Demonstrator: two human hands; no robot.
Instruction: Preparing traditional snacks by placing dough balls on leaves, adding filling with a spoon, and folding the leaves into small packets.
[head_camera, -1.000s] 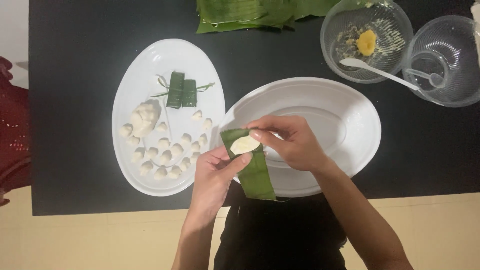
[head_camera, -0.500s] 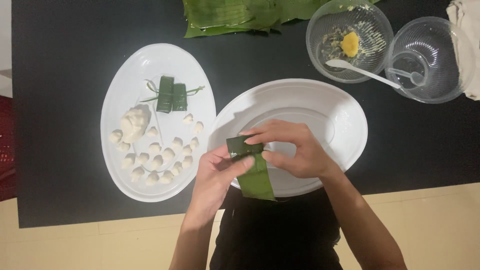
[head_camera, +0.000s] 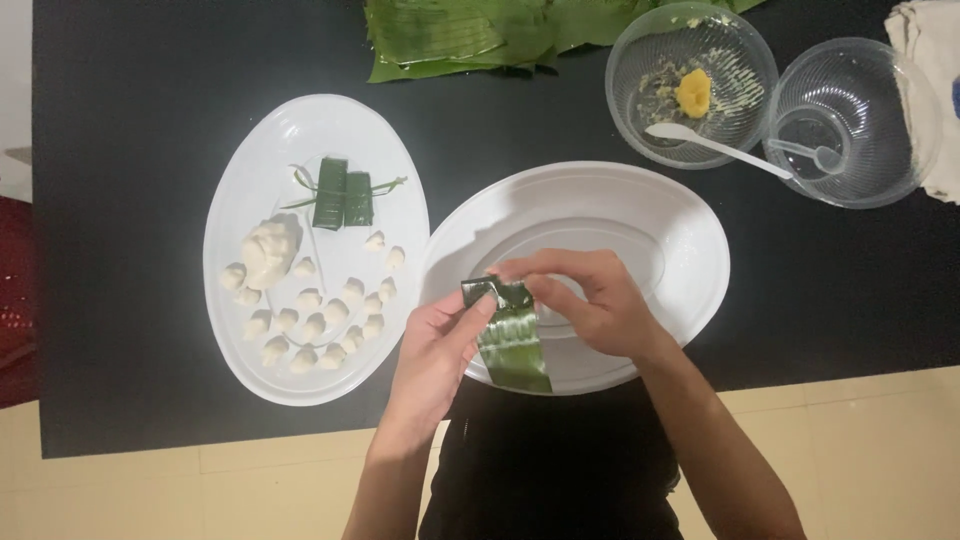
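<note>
**Leaf strip mid-fold over the empty plate**

The person is folding a green leaf strip (head_camera: 510, 335) held above the near edge of the empty oval plate (head_camera: 690, 250); the far end is already turned over, the near end hangs free toward the body; whatever is wrapped inside is hidden.

Doing it well, as a judgement: keep the fold tight and square to the strip's long edges; pin the folded end flat while rolling; press gently so the leaf does not split along its grain; work over the plate so anything that slips lands there.

Left hand (head_camera: 435, 345): fingers nearly closed, thumb and forefinger pinching the strip's left edge, supporting from below. Right hand (head_camera: 585, 305): curled narrow, fingertips pressing the folded far end down from the right.

Left of the hands: plate of dough balls (head_camera: 240, 190), white balls in rows, two finished leaf parcels (head_camera: 342, 194) at its far side. Far side: banana leaves (head_camera: 470, 35); bowl with yellow filling (head_camera: 690, 85) and white spoon (head_camera: 715, 145); second clear bowl (head_camera: 855, 120) at far right.
</note>
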